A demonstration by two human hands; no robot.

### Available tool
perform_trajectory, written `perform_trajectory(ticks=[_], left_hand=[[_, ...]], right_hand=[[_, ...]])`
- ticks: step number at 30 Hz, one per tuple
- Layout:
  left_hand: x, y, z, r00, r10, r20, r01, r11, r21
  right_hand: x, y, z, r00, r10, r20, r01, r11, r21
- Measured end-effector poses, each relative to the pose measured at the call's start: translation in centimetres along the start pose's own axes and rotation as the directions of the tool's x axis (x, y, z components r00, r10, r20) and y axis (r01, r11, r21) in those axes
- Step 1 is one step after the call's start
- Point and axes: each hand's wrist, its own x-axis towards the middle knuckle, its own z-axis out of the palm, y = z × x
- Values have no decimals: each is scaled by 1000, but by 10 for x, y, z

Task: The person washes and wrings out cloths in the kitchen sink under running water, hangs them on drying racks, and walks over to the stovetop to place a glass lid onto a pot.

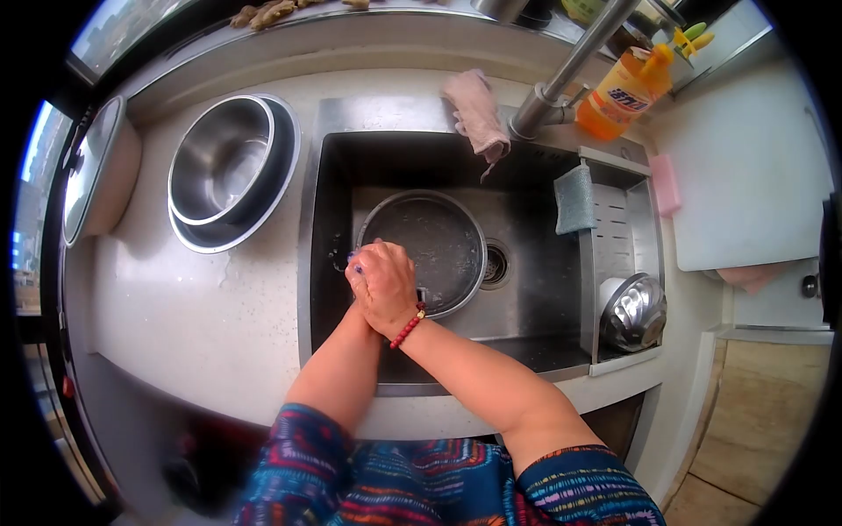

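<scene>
Hands clasped: R hand (386, 276), w/ red-bead bracelet (406, 330) at wrist, is curled over L hand (365, 302), fingers drawn in & pressed tog., no spread. L hand mostly hidden underneath; can't tell how far open its fingers are, nor if anything's pinched btwn palms. Dk purple nails (355, 268) show approx 10 o'clock of clasp; can't tell which hand's.

Clasp is over 8 o'clock edge of round, shallow grey metal basin (434, 250); can't tell if it touches. Basin sits on floor of rect. stainless-steel sink (535, 294), w/ round metal drain (495, 265) just beside its rim at 3 o'clock.

From basin: limp pinkish-beige cloth (478, 114) over sink's far edge, 1 o'clock; orange plastic bottle w/ yellow top (618, 96), 2 o'clock; pale blue-grey mesh cloth (574, 202), btwn 2 & 3; shiny fluted silver bowl (636, 313), tilted in side rack (611, 232), btwn 3 & 4; nested round steel bowls (224, 162) on white counter (210, 316), 10 o'clock.
</scene>
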Motion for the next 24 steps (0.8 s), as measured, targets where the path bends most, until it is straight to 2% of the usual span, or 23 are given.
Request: perform_trajectory(ticks=[1, 2, 3, 4, 5, 6, 7, 8, 9, 11, 13, 14, 15, 16, 17, 18, 19, 20, 21, 22, 23, 24], left_hand=[[-3, 1, 9, 995, 80, 55, -79, 996, -32], [4, 18, 15, 796, -15, -605, 372, 801, 469], [20, 19, -7, 656, -201, -728, 625, 686, 373], [17, 19, 10, 754, -167, -635, 543, 703, 460], [11, 15, 27, 836, -130, -533, 451, 715, 534], [12, 12, 16, 863, -29, -505, 394, 665, 635], [16, 15, 9, 861, -21, -508, 388, 674, 629], [19, 18, 3, 881, 59, -469, 352, 580, 735], [22, 23, -3, 900, 130, -416, 315, 463, 828], [31, 38, -10, 837, 294, -462, 340, 383, 859], [32, 41, -11, 830, 269, -488, 358, 414, 837], [30, 40, -8, 817, 194, -543, 426, 430, 796], [26, 38, -5, 796, 119, -594, 494, 439, 750], [26, 35, 1, 769, 71, -636, 557, 414, 720], [23, 34, 7, 689, 3, -725, 658, 417, 627], [21, 32, 13, 651, -29, -758, 698, 417, 583], [20, 29, 19, 609, -68, -790, 736, 419, 532], [21, 30, 12, 595, -251, -764, 745, 528, 407], [24, 35, -3, 581, -420, -697, 753, 604, 263], [28, 34, -40, 666, -481, -570, 679, 708, 196], [27, 40, -42, 701, -570, -429, 684, 708, 176], [26, 47, -43, 715, -642, -276, 693, 704, 158]], right_hand=[[8, 17, 2, 985, 173, -3, -173, 982, 79], [16, 35, 3, 938, 346, 8, -343, 926, 156], [28, 54, 0, 885, 461, -63, -449, 881, 149], [29, 80, -2, 860, 491, -139, -473, 869, 143], [24, 101, -9, 843, 525, -117, -527, 850, 15], [12, 116, -12, 838, 540, -78, -545, 834, -84], [4, 126, -16, 804, 592, -57, -593, 789, -164], [0, 134, -19, 747, 657, -99, -663, 727, -180], [-5, 140, -24, 626, 773, -98, -779, 619, -94], [-14, 141, -13, 657, 734, -171, -753, 645, -127], [-26, 131, 0, 761, 619, 196, -559, 778, -286], [-35, 130, 6, 804, 488, 341, -377, 861, -342], [-39, 139, 10, 803, 488, 341, -380, 861, -339], [-37, 144, 12, 700, 648, 299, -590, 761, -269], [-34, 150, 13, 561, 782, 273, -765, 615, -189], [-31, 154, 21, 469, 856, 219, -878, 478, 13], [-15, 128, 13, 502, 815, 290, -858, 511, 52], [3, 91, -1, 532, 769, 356, -838, 538, 90], [6, 73, -2, 671, 631, 390, -710, 697, 94], [4, 48, -7, 764, 524, 376, -578, 815, 39], [4, 20, -16, 811, 465, 354, -518, 853, 65], [-2, 9, -15, 907, 319, 275, -337, 941, 19]])
